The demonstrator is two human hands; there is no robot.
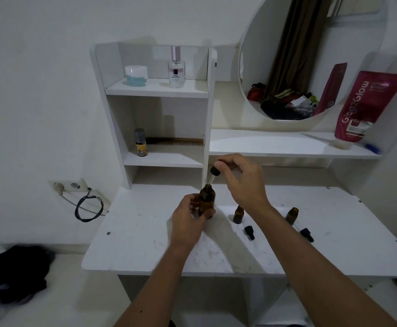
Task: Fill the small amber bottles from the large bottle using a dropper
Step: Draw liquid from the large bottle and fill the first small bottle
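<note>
The large amber bottle (207, 201) stands upright on the white table (145, 244), gripped around its side by my left hand (189, 220). My right hand (242, 179) pinches the black bulb of a dropper (212, 174) whose glass tube points down into the large bottle's neck. Two small amber bottles stand open to the right: one (238, 214) just under my right wrist, the other (292, 215) farther right. A black-capped dropper lies in front of each, the nearer dropper (249, 232) and the farther dropper (307, 234).
A white shelf unit (156, 90) behind the table holds a jar (136, 75), a perfume bottle (176, 67), a small yellow-labelled bottle (141, 142) and a comb (178, 140). A round mirror (310, 55) and a pink tube (367, 107) stand at the right. Dark cloth (15, 272) lies at the lower left.
</note>
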